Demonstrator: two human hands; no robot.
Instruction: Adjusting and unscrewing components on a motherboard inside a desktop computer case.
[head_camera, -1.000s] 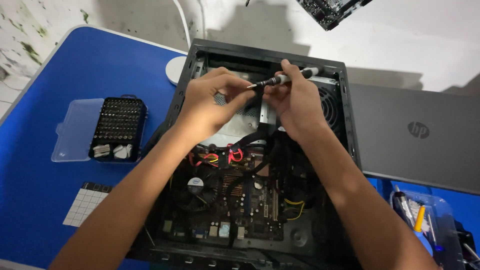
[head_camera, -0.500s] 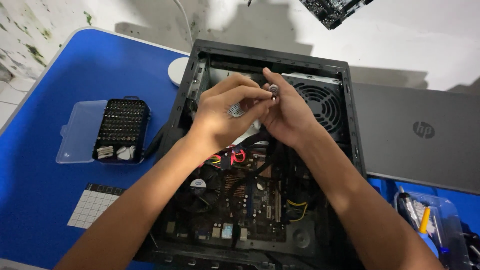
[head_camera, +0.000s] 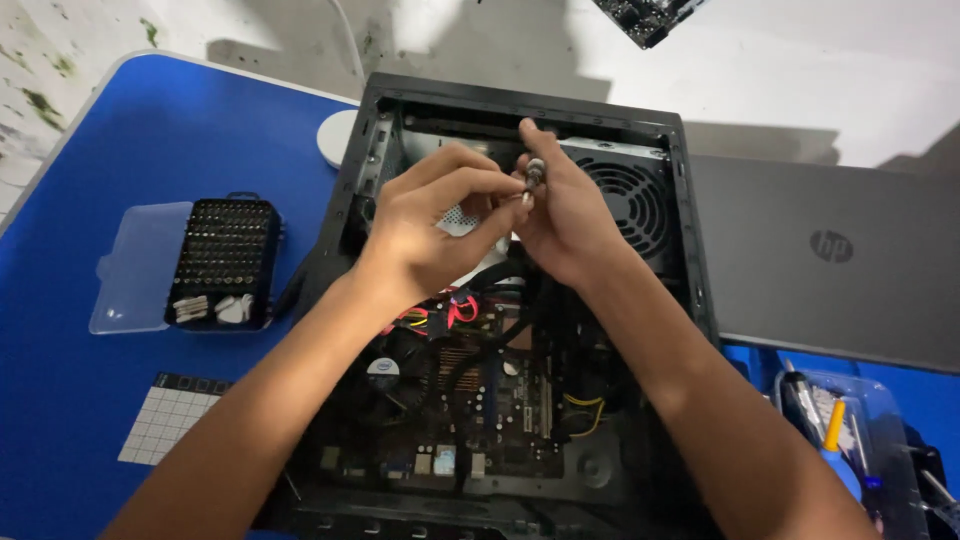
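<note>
Now turned more upright than a moment ago: small screwdriver (head_camera: 534, 172), upper centre of frame, over open computer case (head_camera: 690, 230). Low centre, motherboard (head_camera: 480, 400). Higher, left hand (head_camera: 440, 225) pinching the driver's tip, perhaps a bit; right hand (head_camera: 570, 215) closed around the handle. Left, bit set (head_camera: 222, 260); right, laptop (head_camera: 830, 260).

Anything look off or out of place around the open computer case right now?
Nothing looks spilled or damaged. Both hands, left hand and right hand, meet on a small screwdriver above the open case. The bit set sits open, lid flat.
</note>
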